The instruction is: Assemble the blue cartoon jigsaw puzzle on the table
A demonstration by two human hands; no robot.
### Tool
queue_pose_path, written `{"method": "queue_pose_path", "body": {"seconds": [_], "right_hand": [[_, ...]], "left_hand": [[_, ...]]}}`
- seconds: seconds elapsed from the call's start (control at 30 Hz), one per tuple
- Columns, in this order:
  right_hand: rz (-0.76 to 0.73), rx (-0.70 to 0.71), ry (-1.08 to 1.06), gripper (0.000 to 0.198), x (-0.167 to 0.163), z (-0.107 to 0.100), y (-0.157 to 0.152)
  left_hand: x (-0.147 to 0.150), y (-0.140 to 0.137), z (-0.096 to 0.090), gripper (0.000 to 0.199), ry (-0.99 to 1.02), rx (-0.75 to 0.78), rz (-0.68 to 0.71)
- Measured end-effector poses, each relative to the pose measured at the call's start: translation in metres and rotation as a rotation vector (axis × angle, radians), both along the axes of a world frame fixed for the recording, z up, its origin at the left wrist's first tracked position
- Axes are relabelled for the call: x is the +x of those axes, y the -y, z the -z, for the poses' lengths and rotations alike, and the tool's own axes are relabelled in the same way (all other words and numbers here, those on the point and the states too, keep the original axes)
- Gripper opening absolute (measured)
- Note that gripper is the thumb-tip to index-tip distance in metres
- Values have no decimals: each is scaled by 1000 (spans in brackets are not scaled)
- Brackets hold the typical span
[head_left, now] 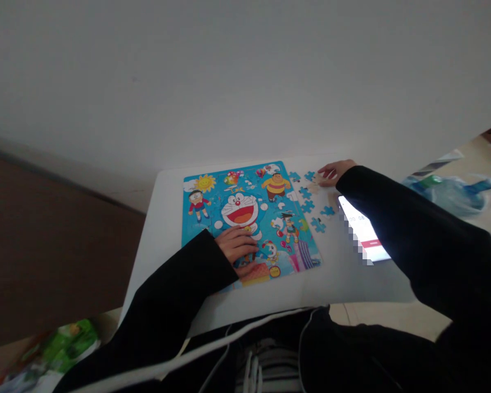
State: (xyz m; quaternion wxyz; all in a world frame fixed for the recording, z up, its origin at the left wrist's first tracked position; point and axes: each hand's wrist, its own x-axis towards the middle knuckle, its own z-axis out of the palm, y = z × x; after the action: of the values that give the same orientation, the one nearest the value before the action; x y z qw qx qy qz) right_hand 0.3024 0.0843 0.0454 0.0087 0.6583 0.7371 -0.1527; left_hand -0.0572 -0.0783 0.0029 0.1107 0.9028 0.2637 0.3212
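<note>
While the left hand (238, 248) lies loosely spread on a blue cartoon jigsaw (249, 210), the right hand (336, 171) curls beside blue knobbed pieces (307, 206), grip unclear.

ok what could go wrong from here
The right sleeve overlaps the phone in the view, so drawing that arm back might nudge the phone.

The loose pieces lie close beside the puzzle, near the right hand; a careless sweep could scatter them.

The left hand rests on the lower part of the puzzle, so a sideways push could perhaps shift it into those pieces.
</note>
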Motion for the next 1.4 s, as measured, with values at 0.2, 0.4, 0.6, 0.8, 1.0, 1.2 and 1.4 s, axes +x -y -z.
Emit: {"method": "queue_pose_path", "body": {"seconds": [0.2,0.4,0.6,0.8,1.0,1.2,1.4], "right_hand": [[73,37,-131,23,-2,-8,6],[-118,127,5,37,-26,-14,-4],[-369,46,194,52,-63,-5,-19],[-269,2,10,44,-64,-5,-20],[2,-28,-473,27,-83,-21,-10],[-31,-256,-831,22,-144,-20,12],[44,-303,-905,18,-167,-12,16]], "left_hand": [[0,0,-1,20,-2,-20,-11],[0,0,0,20,-15,-23,-5],[-1,0,-2,20,-31,-21,-4],[-2,1,-2,20,-33,-19,7],[-1,2,-3,20,-52,-33,-11],[0,3,-5,21,-52,-26,-20],[0,2,-6,21,-51,-14,-8]]}}
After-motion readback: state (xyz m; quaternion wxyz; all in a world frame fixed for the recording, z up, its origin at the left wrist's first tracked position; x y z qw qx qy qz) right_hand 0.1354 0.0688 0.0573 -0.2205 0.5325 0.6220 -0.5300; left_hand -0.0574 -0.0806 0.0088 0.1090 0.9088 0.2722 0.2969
